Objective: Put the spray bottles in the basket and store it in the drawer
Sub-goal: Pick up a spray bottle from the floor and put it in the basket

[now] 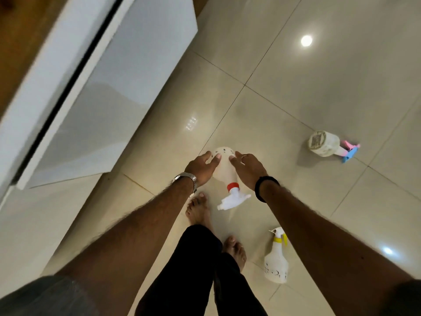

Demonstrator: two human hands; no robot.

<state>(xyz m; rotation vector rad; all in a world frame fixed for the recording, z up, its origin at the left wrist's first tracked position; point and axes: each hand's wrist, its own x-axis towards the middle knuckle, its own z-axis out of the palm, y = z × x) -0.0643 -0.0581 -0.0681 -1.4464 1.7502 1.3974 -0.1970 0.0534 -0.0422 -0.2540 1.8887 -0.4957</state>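
Both hands reach down over a white spray bottle with a red collar (224,172) lying on the tiled floor (319,92). The left hand (201,167) and right hand (247,167) flank its body, fingers spread and released; thumbs appear to touch the bottle, but no grasp is evident. A second spray bottle with a yellow collar (276,262) lies near right, beside the right forearm. A third, with a pink and blue trigger (324,143), lies farther right, well apart. A white drawer front (109,92) stands at left. Bare feet (199,209) are just near of the first bottle.
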